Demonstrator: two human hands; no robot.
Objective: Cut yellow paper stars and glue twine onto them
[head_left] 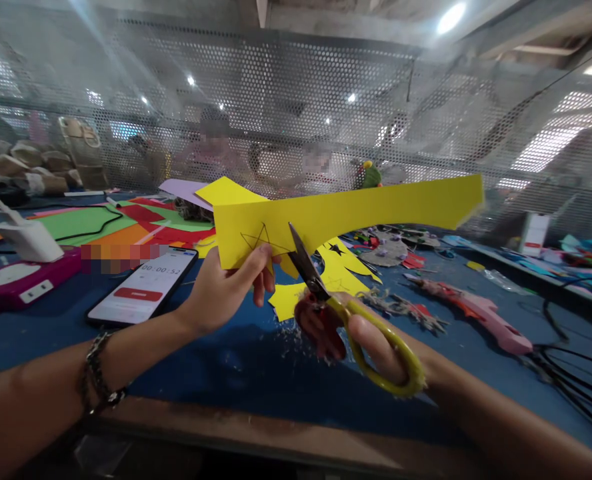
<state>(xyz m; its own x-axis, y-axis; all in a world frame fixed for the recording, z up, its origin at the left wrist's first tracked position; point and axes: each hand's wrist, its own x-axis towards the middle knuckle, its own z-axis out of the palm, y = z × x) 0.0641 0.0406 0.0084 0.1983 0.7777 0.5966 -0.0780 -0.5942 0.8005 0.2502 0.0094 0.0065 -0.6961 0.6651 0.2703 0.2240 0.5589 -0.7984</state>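
Note:
My left hand (226, 287) pinches the lower left part of a long yellow paper strip (376, 207), thumb in front. A star (259, 239) is drawn in dark lines on the strip beside my thumb. My right hand (381, 347) holds yellow-handled scissors (321, 283), fingers through the loops. Their dark blades rise to the strip's lower edge, just right of the star. More yellow paper (343, 283), with a star outline on it, lies on the table behind the scissors. A dark red thing (321, 327) sits under the scissors, its kind unclear.
A phone (143, 287) running a timer lies left, near a purple power strip (31, 277) with a white plug. Coloured paper (96, 220) is spread behind. On the right are a pink glue gun (481, 313) and black cables (576, 380). A perforated metal screen (296, 87) stands behind the table.

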